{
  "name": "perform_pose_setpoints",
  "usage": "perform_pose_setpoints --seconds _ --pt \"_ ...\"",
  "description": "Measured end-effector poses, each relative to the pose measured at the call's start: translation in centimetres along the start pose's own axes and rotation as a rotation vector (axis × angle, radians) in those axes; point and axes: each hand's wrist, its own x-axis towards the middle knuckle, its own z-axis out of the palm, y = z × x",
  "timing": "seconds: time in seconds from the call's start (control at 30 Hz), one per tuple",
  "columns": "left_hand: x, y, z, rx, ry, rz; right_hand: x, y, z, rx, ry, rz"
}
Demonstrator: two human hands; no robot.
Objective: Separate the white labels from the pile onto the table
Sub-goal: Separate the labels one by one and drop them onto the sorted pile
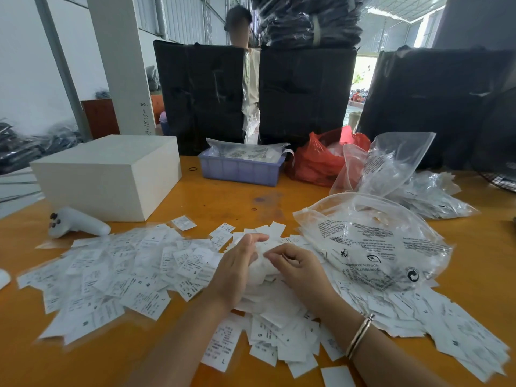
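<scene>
White box (111,174) at the left of the orange table (223,199), white handheld controller (78,222) just before it. Lilac plastic crate (241,169) at the far edge, red plastic bag (321,160) beside it, clear printed zip bags (385,247) at right. Black wrapped bundles (304,93) behind, a person (248,51) standing between them.

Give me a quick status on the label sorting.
Left hand and right hand both pinching a clump of white labels. Pile spread over the table. Printed plastic bag overlapping labels at right.
</scene>
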Motion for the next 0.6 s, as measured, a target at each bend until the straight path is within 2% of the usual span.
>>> perform_pose_setpoints --seconds 0.1,0.3,0.43,0.53,0.6 --pt "0.2 -0.18 -0.24 0.077 0.001 0.005 0.14 -0.28 -0.25 0.029 0.016 0.03" --pt "0.51 -0.11 -0.14 -0.017 0.163 -0.034 0.12 -0.41 -0.24 0.071 0.055 0.009" --pt "0.44 0.2 -0.12 -0.064 0.183 -0.043 -0.22 -0.43 -0.56 0.229 0.075 -0.036" --pt "0.28 0.56 -0.01 -0.01 0.143 -0.039 -0.09 -0.41 -0.44 0.12 0.039 -0.083" --pt "0.23 0.65 -0.02 0.0 0.141 -0.047 0.07 -0.36 -0.31 0.088 0.081 -0.089"
